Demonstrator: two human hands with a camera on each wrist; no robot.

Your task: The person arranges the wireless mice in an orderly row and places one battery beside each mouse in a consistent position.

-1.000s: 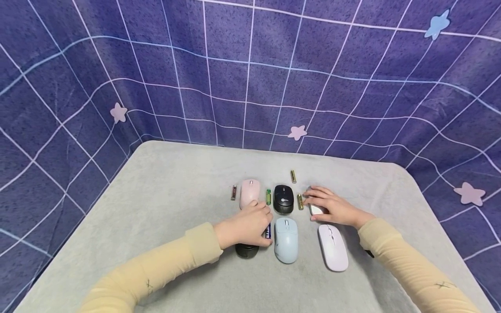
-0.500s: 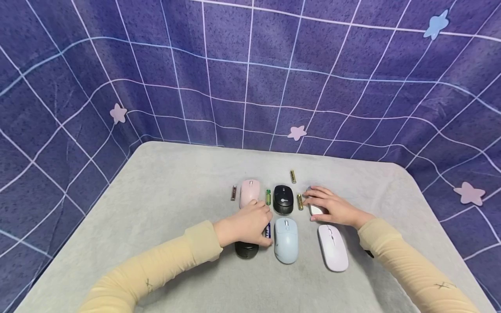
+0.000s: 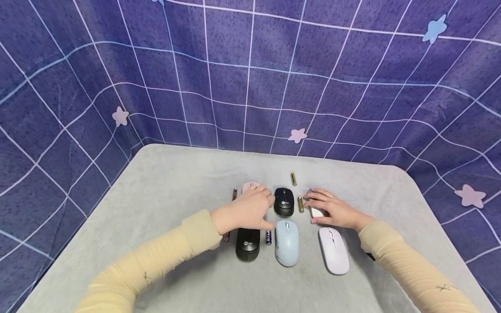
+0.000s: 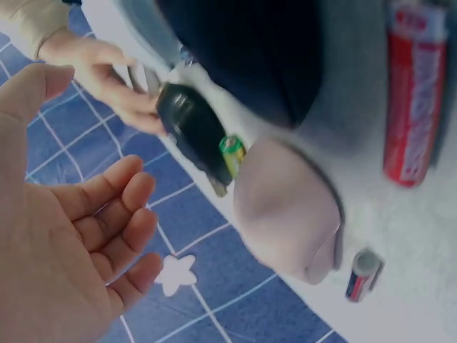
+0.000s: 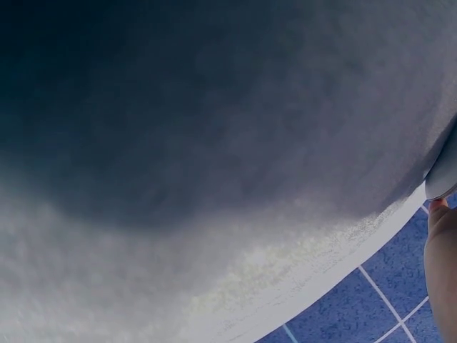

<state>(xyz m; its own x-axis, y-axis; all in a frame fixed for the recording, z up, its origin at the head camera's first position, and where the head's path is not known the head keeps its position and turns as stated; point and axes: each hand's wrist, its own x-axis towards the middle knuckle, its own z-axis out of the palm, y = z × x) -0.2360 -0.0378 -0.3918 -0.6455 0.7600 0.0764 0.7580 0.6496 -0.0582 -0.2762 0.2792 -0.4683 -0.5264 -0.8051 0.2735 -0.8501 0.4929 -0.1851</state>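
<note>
My left hand hovers over the pink mouse, partly covering it, and over the far end of a black mouse. In the left wrist view its fingers are loosely bent and hold nothing; the pink mouse and a green battery lie beyond them. My right hand rests over a white mouse, fingers relaxed across it and thumb at its near end. Much of that mouse is hidden. A blue battery lies beside the nearer black mouse.
Another black mouse, a light blue mouse and a lilac-white mouse lie on the grey tabletop. Gold batteries sit near my right hand, and reddish batteries lie left of the mice. A blue curtain hangs behind.
My left hand has moved away from me towards the pink mouse, uncovering the nearer black mouse and more of the blue battery. My right hand stays on the white mouse.
</note>
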